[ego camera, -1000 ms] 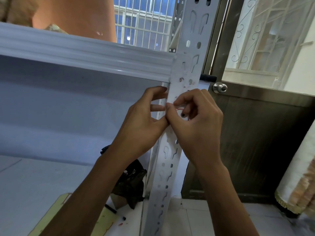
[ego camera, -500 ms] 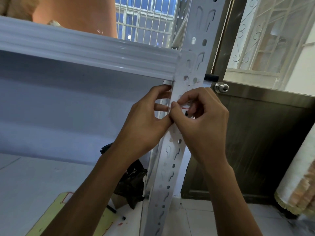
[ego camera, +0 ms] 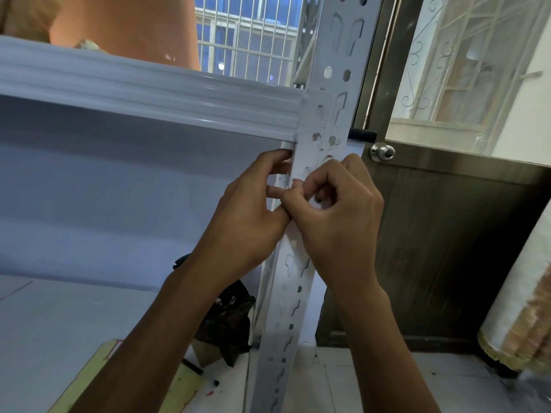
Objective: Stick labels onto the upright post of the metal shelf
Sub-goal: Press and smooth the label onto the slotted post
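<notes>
Both hands have shifted slightly to the right and lower along the upright post (ego camera: 301,281) since the earlier frames, and the view has tilted so that more of the post's top is visible. White, perforated metal, the post runs from the top of the scene down to the near floor, leaning slightly, and meets the grey shelf beam (ego camera: 149,93) on its left. Left hand (ego camera: 250,222): fingers curled around the post's left edge just below the beam, thumb pressed against the right hand. Right hand (ego camera: 337,222): thumb and forefinger pinched together against the post's front face; a trace of red at the fingertips may be the label (ego camera: 298,180), though it is too small to identify with certainty. Behind the post, on the right, stands a dark door (ego camera: 447,248) with a metal knob (ego camera: 382,151). A black bag (ego camera: 229,326) lies on the floor left of the post's base, beside a yellow sheet (ego camera: 89,380).
</notes>
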